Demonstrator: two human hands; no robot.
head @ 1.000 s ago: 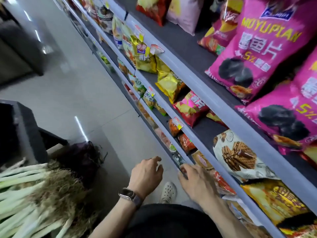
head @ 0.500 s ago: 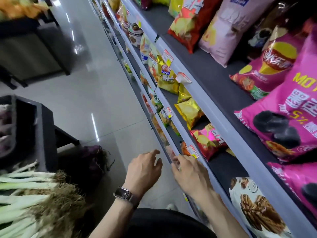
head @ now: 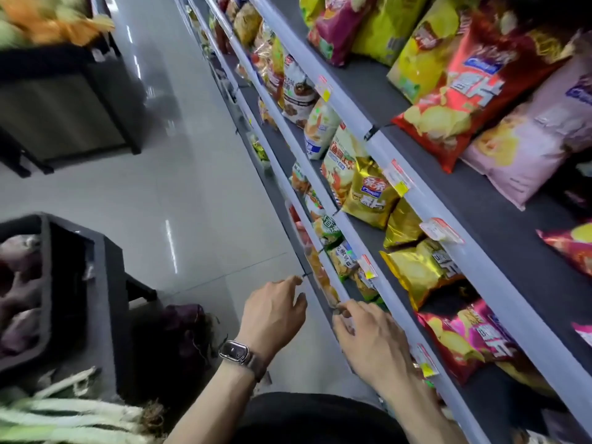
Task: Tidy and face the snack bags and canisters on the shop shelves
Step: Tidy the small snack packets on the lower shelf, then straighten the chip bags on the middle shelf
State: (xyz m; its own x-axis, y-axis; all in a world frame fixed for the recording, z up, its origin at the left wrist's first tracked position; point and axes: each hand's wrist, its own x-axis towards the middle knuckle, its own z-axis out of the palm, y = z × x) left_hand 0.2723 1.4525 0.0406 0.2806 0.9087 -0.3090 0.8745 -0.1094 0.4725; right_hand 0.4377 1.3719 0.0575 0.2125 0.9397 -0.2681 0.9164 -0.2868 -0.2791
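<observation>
Nearest, a bundle of leeks point(head: 64, 418) lies at the lower left beside a dark crate point(head: 107, 283). The left hand point(head: 275, 312), a watch point(head: 235, 351) on its wrist, hovers over the floor point(head: 198, 193) just beside the shelving, fingers loosely spread and holding nothing. The right hand point(head: 373, 341) is back-up against the lower shelf rail point(head: 334, 277), its fingertips point(head: 344, 310) bent over the rail's lip right at an orange snack bag point(head: 317, 270). Whether they pinch that bag or only touch it I cannot tell.

On the shelf above, just past the right wrist, a red-and-pink chip bag point(head: 471, 338) lies flat. Beyond it is a gold bag point(head: 416, 270), also flat, and farther along a second gold bag point(head: 371, 193) stands behind the rail, near a yellow price tag point(head: 368, 269).

The top shelf carries a red chip bag point(head: 458, 100) touching a pale pink bag point(head: 528, 149). Across the aisle, far off, a dark stand point(head: 64, 100) holds blurred orange produce point(head: 48, 24)
</observation>
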